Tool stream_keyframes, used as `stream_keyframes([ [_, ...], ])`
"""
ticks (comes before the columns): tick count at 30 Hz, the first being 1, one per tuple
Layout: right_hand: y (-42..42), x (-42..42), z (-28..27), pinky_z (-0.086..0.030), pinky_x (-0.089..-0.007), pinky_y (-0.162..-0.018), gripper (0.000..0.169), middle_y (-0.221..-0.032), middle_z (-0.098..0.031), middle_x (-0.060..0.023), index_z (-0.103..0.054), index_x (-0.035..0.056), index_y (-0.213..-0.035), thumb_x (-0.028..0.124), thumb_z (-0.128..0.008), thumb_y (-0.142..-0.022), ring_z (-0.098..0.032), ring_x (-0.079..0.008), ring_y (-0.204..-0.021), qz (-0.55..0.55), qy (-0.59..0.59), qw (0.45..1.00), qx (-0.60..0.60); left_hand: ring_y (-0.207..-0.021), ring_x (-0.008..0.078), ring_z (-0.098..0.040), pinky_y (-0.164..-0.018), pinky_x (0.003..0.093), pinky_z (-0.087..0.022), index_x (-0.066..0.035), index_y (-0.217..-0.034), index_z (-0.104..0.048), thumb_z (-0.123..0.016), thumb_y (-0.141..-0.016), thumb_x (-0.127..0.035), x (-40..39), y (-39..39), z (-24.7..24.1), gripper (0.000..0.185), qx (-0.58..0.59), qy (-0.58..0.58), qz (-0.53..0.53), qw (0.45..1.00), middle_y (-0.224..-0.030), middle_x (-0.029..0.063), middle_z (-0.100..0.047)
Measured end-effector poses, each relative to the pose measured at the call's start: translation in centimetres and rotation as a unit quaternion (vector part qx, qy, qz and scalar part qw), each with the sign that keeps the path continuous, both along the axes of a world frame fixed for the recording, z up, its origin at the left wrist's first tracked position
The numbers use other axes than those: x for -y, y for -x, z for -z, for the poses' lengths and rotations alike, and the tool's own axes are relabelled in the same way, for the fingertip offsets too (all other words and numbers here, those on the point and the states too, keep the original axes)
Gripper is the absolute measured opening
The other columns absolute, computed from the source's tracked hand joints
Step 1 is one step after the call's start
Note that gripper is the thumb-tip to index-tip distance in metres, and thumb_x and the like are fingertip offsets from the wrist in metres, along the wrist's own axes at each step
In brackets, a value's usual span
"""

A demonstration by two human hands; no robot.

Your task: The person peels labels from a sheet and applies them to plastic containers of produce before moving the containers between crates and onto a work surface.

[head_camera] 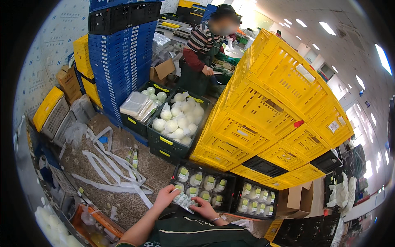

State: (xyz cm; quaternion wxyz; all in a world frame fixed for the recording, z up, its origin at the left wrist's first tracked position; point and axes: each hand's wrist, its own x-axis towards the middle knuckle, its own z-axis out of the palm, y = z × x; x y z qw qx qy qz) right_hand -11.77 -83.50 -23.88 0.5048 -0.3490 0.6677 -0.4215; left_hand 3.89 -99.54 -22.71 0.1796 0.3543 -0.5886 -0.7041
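Observation:
My left hand (166, 195) pinches the upper left end of a sheet or strip of small printed labels (184, 201). At its right end, the fingers of my right hand (205, 210) touch and grip the same strip. Both hands are in front of my body, over the near edge of a black crate (226, 176). Inside that crate lie rows of wrapped white produce packs (209, 182), each with a green and white label. A second black crate of similar labelled packs (254, 193) stands to its right. My hands partly hide the nearest packs.
Stacked yellow crates (243, 123) rise behind the black crates. A dark green crate (172, 146) holds round white produce in foam nets, beside plastic bags (139, 106). White strapping (111, 173) litters the floor at left. A co-worker (200, 46) stands beyond, holding a knife-like tool.

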Motion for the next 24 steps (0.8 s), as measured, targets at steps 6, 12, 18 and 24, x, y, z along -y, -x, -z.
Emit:
stream_keyframes([
  [6,-0.1,0.0,0.1,-0.045,-0.0229,-0.075,0.04,-0.102,-0.061,-0.0003,-0.056,0.0036,-0.118,0.018,-0.07,-0.083,-0.054,-0.007,-0.087,0.022,-0.005,1.0,0.011,-0.064,0.0043,-0.046,-0.058,0.0231,-0.039,-0.001,-0.075,-0.057,-0.065,-0.084,-0.019,0.7,0.4,-0.3,0.021,-0.002,-0.002,0.007,1.0,-0.066,-0.0018,-0.055],
  [12,-0.5,0.5,-0.8,-0.046,-0.0242,-0.078,0.037,-0.101,-0.062,-0.001,-0.057,0.0038,-0.115,0.015,-0.07,-0.082,-0.054,-0.008,-0.088,0.037,0.025,0.999,-0.017,-0.065,0.0064,-0.049,-0.06,0.0246,-0.041,-0.001,-0.079,-0.059,-0.062,-0.085,-0.018,1.0,0.2,1.2,0.018,0.002,0.064,-0.003,0.998,-0.067,-0.0002,-0.056],
  [18,-0.5,0.7,-1.4,-0.047,-0.0233,-0.071,0.034,-0.09,-0.061,0.0006,-0.058,0.0036,-0.113,0.015,-0.068,-0.083,-0.054,-0.0069,-0.078,0.041,0.024,0.999,-0.016,-0.064,0.005,-0.045,-0.057,0.0224,-0.037,-0.001,-0.081,-0.058,-0.061,-0.087,-0.017,1.1,0.3,-0.2,0.017,-0.015,-0.005,-0.006,1.0,-0.068,-0.0029,-0.052],
  [24,-0.5,1.2,-0.7,-0.045,-0.0206,-0.067,0.029,-0.088,-0.061,0.0019,-0.059,0.0044,-0.113,0.015,-0.065,-0.086,-0.054,-0.0041,-0.076,0.046,0.012,0.998,0.029,-0.064,0.0037,-0.044,-0.057,0.0214,-0.036,-0.002,-0.079,-0.058,-0.062,-0.086,-0.015,1.7,-0.1,0.4,0.015,-0.019,-0.017,-0.025,0.999,-0.067,-0.0044,-0.051],
])
